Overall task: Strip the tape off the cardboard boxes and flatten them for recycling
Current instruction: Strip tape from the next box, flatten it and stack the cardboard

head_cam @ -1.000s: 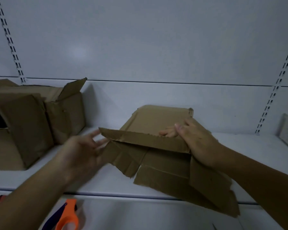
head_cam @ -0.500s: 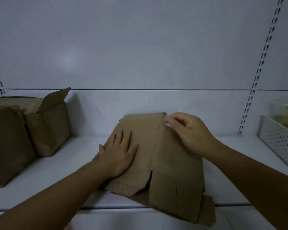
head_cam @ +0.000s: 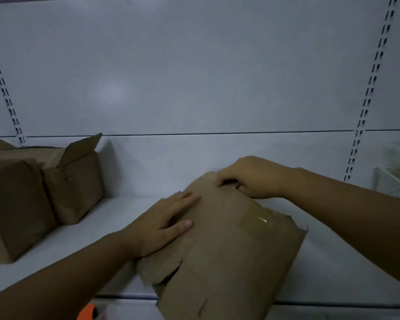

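the step in hand looks like pressing a box flat and hunting for the tape on it. the flat brown cardboard box [head_cam: 229,250] lies on the white metal shelf [head_cam: 97,229], right in front of the person, and its near end hangs over the shelf's front edge.

the left hand [head_cam: 162,225] lies flat on the left part of the box. its fingers are straight and a little spread, and they push down. the right hand [head_cam: 252,179] is at the far edge of the box. its fingers are curled round that edge, but i cannot tell if they pinch tape or only cardboard.

a strip of clear shiny tape [head_cam: 261,218] sits on the box near the right side. i think the next move is to get a nail under an end of that strip and pull slowly while the other hand holds the box down.

the count:
- one flat box
- one strip of tape that i can see
- two hands
- two standing boxes on the left, the big brown cardboard box [head_cam: 14,204] and the brown cardboard box with a flap up [head_cam: 74,181], both not yet flat
- one white basket with holes [head_cam: 393,185]
- one small orange thing [head_cam: 88,314] at the bottom, too cut off to name
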Action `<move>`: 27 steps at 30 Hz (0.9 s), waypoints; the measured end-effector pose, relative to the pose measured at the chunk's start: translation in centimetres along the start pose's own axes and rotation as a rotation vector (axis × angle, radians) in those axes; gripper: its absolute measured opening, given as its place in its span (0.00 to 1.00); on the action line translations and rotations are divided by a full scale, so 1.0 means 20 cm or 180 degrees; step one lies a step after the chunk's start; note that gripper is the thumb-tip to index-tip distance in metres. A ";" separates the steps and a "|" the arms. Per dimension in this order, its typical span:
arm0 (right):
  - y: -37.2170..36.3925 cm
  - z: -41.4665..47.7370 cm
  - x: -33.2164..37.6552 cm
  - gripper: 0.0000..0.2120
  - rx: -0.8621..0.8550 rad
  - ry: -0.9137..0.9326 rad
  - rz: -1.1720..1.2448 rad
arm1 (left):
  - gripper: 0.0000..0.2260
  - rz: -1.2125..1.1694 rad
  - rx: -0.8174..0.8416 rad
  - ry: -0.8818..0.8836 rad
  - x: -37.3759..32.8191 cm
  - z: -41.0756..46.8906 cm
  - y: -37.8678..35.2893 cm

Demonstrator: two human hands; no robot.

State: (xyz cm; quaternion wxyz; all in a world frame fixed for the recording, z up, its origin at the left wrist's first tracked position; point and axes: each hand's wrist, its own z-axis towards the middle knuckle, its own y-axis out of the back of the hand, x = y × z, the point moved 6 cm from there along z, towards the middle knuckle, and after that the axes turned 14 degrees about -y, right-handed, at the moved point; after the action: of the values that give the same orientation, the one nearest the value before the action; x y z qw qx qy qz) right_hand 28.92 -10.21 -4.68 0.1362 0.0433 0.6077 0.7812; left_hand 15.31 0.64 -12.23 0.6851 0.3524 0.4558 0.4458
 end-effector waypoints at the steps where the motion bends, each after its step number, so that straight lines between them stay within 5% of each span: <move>1: 0.02 -0.03 0.00 0.17 0.0028 -0.0048 -0.0161 | 0.23 0.0151 -0.0084 0.0033 -0.02 0.02 0.05; 5: 0.09 -0.12 0.03 0.16 0.0056 -0.0299 -0.1125 | 0.15 0.1132 -0.0330 0.0023 -0.20 0.11 0.29; 8: 0.09 -0.16 0.05 0.09 0.0321 -0.0740 -0.1838 | 0.13 0.0873 -0.0599 0.0082 -0.37 0.07 0.34; 12: 0.08 -0.22 0.11 0.14 0.0479 -0.0880 -0.2206 | 0.28 0.0755 -0.0195 0.0069 -0.52 0.00 0.17; 17: 0.19 -0.30 0.22 0.02 -0.0057 -0.0616 -0.1663 | 0.41 0.0382 0.0327 0.0471 -0.42 -0.06 0.06; 23: 0.15 -0.42 0.16 0.11 -0.0268 -0.0329 -0.0326 | 0.41 0.0177 0.0531 0.0148 -0.38 -0.08 -0.03; 27: 0.04 -0.51 0.03 0.22 -0.0099 -0.0537 0.0441 | 0.33 -0.0993 0.0419 -0.0068 -0.24 -0.08 0.08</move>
State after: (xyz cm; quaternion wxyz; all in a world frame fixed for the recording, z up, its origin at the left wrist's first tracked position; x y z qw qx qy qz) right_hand 25.75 -19.84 -6.66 0.1331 0.1487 0.5774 0.7917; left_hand 12.37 -3.23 -9.91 0.7262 0.3262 0.5260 0.2994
